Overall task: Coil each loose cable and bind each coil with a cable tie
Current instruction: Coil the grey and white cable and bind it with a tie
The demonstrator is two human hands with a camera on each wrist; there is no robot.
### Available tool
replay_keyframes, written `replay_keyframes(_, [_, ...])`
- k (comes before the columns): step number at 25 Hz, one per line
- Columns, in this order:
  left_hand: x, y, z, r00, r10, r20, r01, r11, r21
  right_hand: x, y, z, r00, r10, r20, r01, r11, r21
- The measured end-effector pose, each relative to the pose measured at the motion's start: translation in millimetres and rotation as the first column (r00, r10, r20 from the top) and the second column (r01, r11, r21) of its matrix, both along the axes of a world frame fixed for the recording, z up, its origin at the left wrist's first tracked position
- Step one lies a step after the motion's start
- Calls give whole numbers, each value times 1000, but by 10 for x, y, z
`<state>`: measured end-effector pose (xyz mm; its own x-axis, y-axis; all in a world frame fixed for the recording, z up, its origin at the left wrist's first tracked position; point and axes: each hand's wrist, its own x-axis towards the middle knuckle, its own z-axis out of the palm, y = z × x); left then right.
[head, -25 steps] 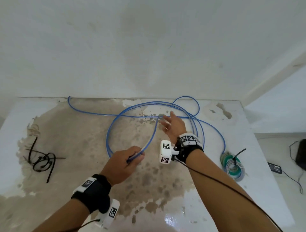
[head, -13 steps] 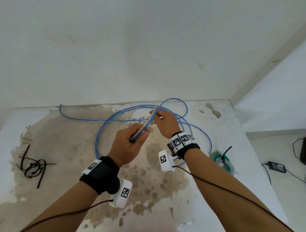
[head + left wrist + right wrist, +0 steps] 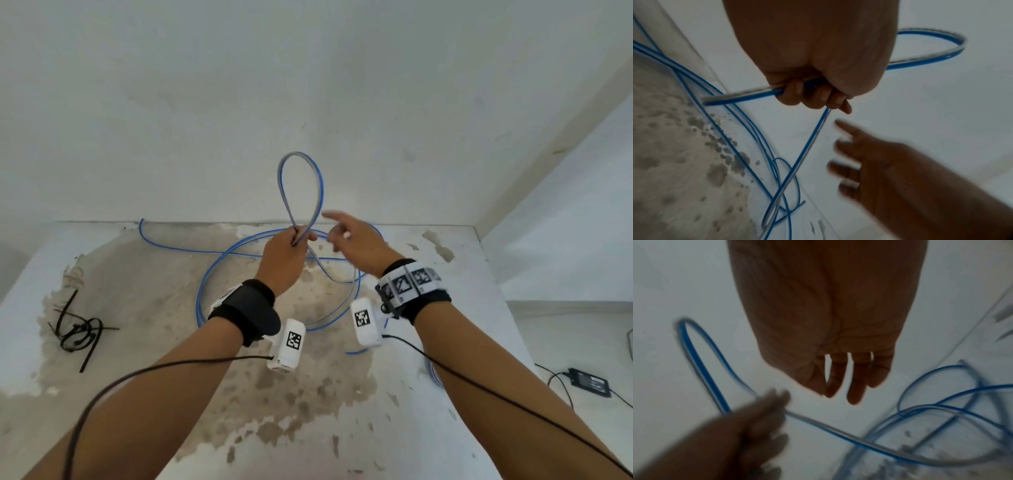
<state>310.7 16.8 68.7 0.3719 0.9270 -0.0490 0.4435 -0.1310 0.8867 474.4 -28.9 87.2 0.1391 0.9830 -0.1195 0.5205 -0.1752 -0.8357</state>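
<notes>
Near the middle of the head view, just above the counter point(image 3: 479, 308), my left hand point(image 3: 284, 260) grips the blue cable point(image 3: 301, 192) with the fingers point(image 3: 795, 91) curled round it. One loop of the cable stands up from this fist toward the upper part of the frame, in front of the white wall point(image 3: 171, 102). Its long axis is almost upright, and both strands of the loop meet inside the fist.

My right hand point(image 3: 356, 246) is just to the right of the fist, apart from it, with the fingers point(image 3: 855, 382) spread straight and holding nothing. It looks blurred in the left wrist view, so I cannot tell if a fingertip touches the loop.

The free run of the cable leaves the fist downward, toward the lower part of the frame, and passes below the right hand to the loose turns on the counter. So the next length to gather lies below and slightly left of the right fingers, and the right hand is the nearer one. I judge the right hand must go down to this strand and bring it up to the fist for a second loop.

At the left edge of the frame lies a heap of black cable ties point(image 3: 78, 329), well apart from both hands.
</notes>
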Motion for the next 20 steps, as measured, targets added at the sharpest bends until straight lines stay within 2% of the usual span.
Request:
replay_keyframes(1, [-29,-8,52,999,-13,30,13,1000,6,6,-68,-141,989,62,133,-49,993,-104])
replay_keyframes(2, [-53,-37,112,997,-42,69,41,999,5,-18,-158,-257,971,142,193,-100,972,-212])
replay_keyframes(4, [-80,-113,234,978,-84,188,92,995,-31,-102,-275,-453,962,193,192,-129,945,-301])
replay_keyframes(7, [-98,-170,396,942,-43,333,70,995,-70,-176,-318,-502,972,101,214,-68,985,-158])
replay_keyframes(9, [-130,-156,475,935,8,355,39,991,-126,-212,-324,-370,996,38,77,-34,998,-46])
replay_keyframes(13, [-321,-165,496,950,134,283,-44,952,-303,-286,-337,16,987,18,-159,21,971,239])
replay_keyframes(15, [-470,-180,476,963,178,200,-82,908,-411,-293,-292,106,984,-13,-179,67,951,301])
replay_keyframes(18, [-736,-252,445,993,114,-37,-116,829,-547,-287,-199,-96,998,-54,-40,60,985,160])
replay_keyframes(19, [-813,-283,438,992,119,-49,-125,802,-584,-277,-187,-222,999,-42,9,42,996,73])
replay_keyframes(20, [-901,-309,431,988,155,-6,-125,770,-626,-296,-179,-369,998,-27,50,27,1000,-9])
